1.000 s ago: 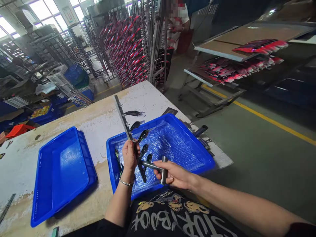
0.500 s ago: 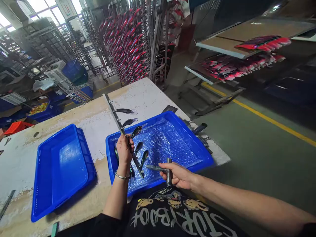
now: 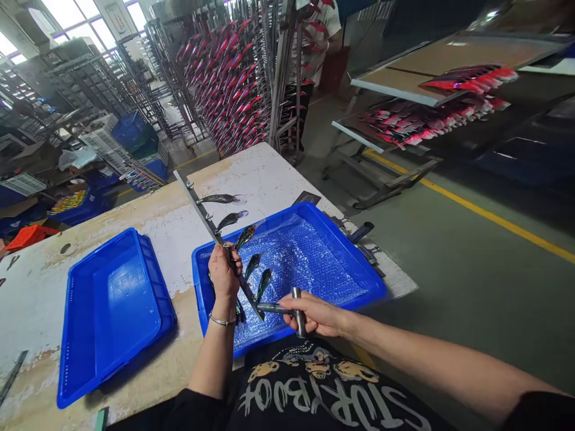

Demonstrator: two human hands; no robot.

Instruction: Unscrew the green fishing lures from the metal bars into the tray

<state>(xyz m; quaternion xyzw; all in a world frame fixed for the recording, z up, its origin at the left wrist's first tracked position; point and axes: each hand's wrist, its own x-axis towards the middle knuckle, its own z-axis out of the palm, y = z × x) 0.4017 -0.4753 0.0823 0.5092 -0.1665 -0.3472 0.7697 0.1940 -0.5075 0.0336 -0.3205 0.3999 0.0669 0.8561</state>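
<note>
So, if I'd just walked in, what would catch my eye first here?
Probably the mass of bright red pieces on the rack at the back. Then, in front, the left hand gripping a metal bar with dark fish-shaped pieces, over a blue tray lined with bubble wrap; the right hand holds a T-shaped metal tool at the bar's near end.

Behind the left fingers (image 3: 235, 259), a thin silver metal bangle (image 3: 221, 322); below the right fingers (image 3: 311, 328), a black fabric shirt (image 3: 323, 389) printed with tan cartoon animals (image 3: 319, 369) and large grey lettering (image 3: 332, 404).
</note>
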